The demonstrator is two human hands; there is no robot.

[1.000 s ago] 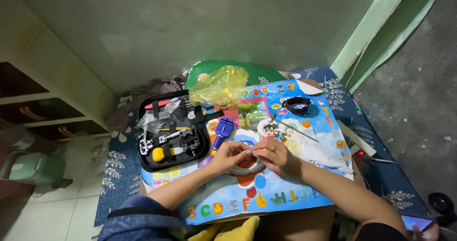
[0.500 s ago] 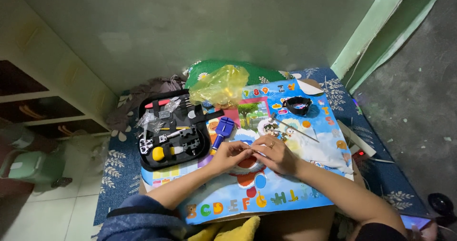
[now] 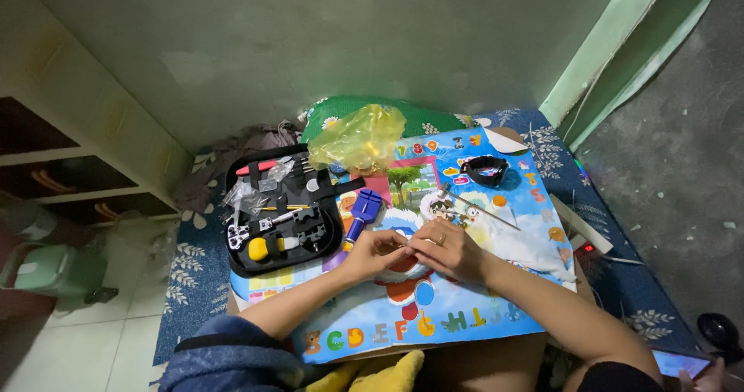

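Left hand [image 3: 373, 252] and right hand [image 3: 446, 251] meet fingertip to fingertip over the colourful alphabet play mat [image 3: 465, 314], pinching a small part too tiny to identify; the open black zip tool case [image 3: 283, 214] lies within left reach.

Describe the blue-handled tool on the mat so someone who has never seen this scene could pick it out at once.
Start at the colourful alphabet mat covering the low table. At its left edge lies an open black tool case; the blue-handled tool lies just right of that case, above the left hand. It is the only bright blue tool, lying outside the case.
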